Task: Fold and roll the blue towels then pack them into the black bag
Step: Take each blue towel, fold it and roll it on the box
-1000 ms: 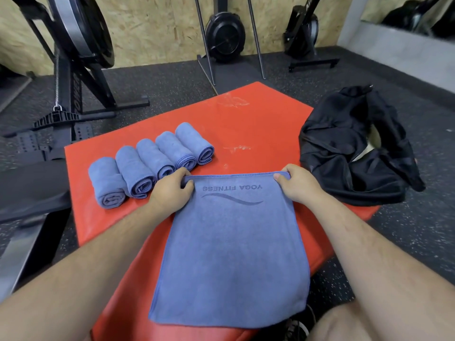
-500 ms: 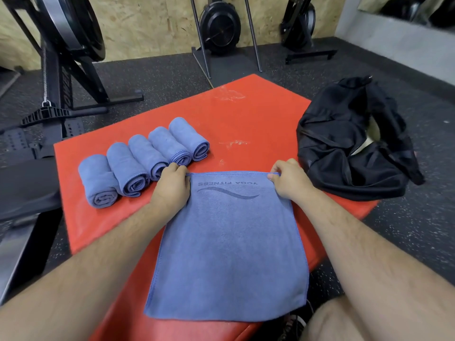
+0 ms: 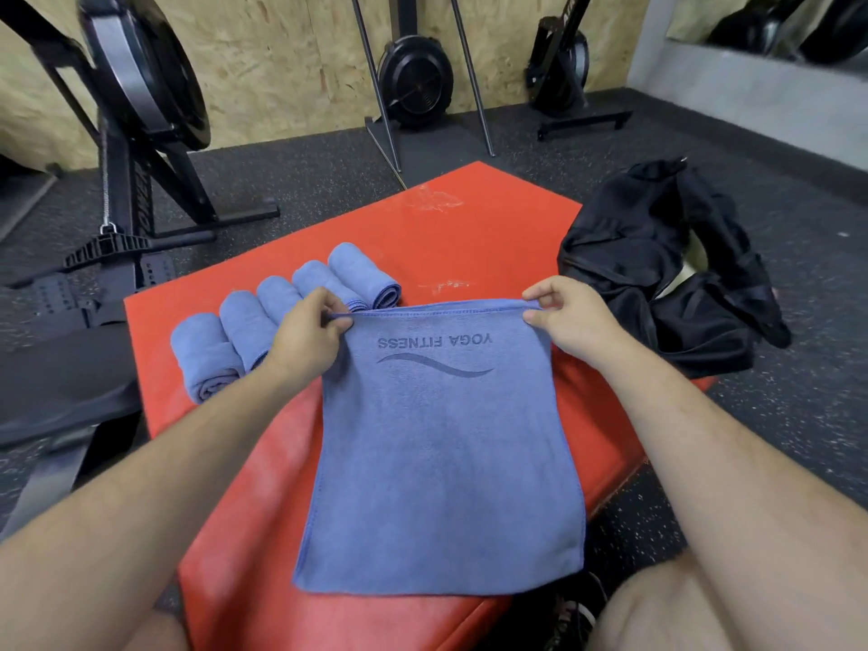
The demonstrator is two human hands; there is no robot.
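On the red mat [image 3: 469,237], our left hand [image 3: 305,340] and right hand [image 3: 570,319] pinch the flat towel's [image 3: 441,462] far corners. Five rolled towels [image 3: 282,317] lie left, partly behind our left hand; black bag [image 3: 657,274] right.

The words "YOGA FITNESS" are printed in dark letters on the flat blue towel [image 3: 437,444], near its far edge, and are seen upside down from the head view. A wavy line is drawn just beside them. White lettering on the black machine frame [image 3: 142,192] cannot be read.

Single head view, angled forward and down, close over red pad [image 3: 493,227]
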